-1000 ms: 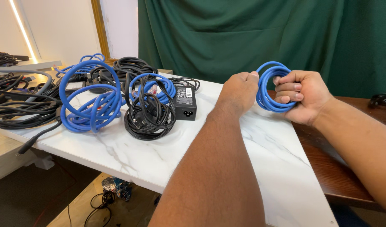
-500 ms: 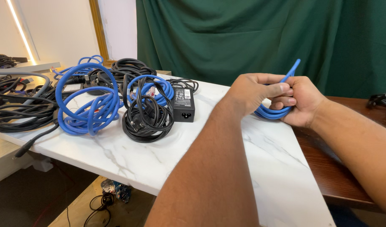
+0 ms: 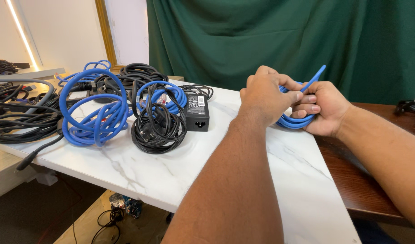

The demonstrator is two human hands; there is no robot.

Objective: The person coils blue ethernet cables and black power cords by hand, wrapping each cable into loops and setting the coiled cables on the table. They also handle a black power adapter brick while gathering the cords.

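Both hands meet at the far right of the bench, closed on one small blue cable coil. Right hand cups the coil from the right with its fingers curled around the loops, and left hand lies over the coil's left side, thumb and forefinger pinched at the loose blue cable end, which sticks up and to the right. That coil hangs just above the white marble top near its right edge, where darker brown wood begins. Well to the left, a black power adapter lies flat, touching a black cord bundle with a plug on it. A second blue coil rests partly under that bundle, and a larger blue coil sprawls further left. More black cables pile up at the far side, and a grey and black tangle spreads over the left end. A green curtain hangs behind.
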